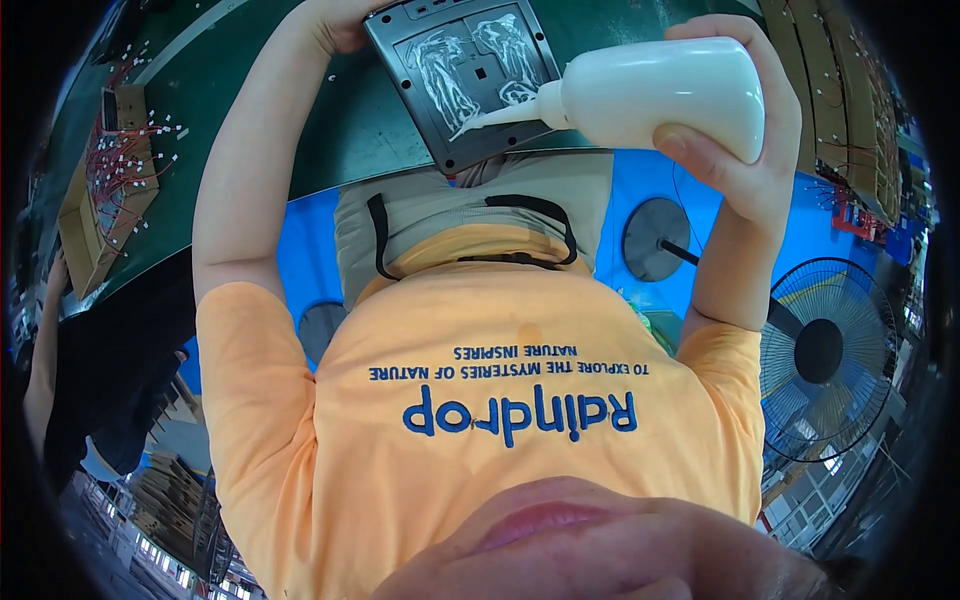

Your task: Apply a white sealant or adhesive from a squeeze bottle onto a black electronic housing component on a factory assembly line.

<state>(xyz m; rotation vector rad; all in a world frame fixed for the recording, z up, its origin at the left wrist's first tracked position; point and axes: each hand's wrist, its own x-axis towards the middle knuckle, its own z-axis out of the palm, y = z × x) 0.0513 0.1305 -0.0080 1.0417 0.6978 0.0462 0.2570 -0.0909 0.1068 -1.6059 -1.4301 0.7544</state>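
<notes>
A black plastic housing [478,98] lies tilted on the near edge of the green table, its recessed face up. Clear, glossy glue strokes [440,75] cover two patches of that face. My left hand [342,24] grips the housing's upper left edge; its fingers are partly cut off by the frame. In my right hand [765,185] is a white squeeze bottle [665,95], held on its side with fingers and thumb wrapped round its base. The bottle's narrow nozzle points left, and its tip is at the housing's lower part, touching or just above the surface.
On the green table [345,115], a cardboard tray [88,225] with red wires [115,165] and white connectors stands left. Long cardboard boxes [835,80] line the right side. A black fan [820,350] stands at lower right, near a round stool [655,240]. Another person's arm [45,360] shows far left.
</notes>
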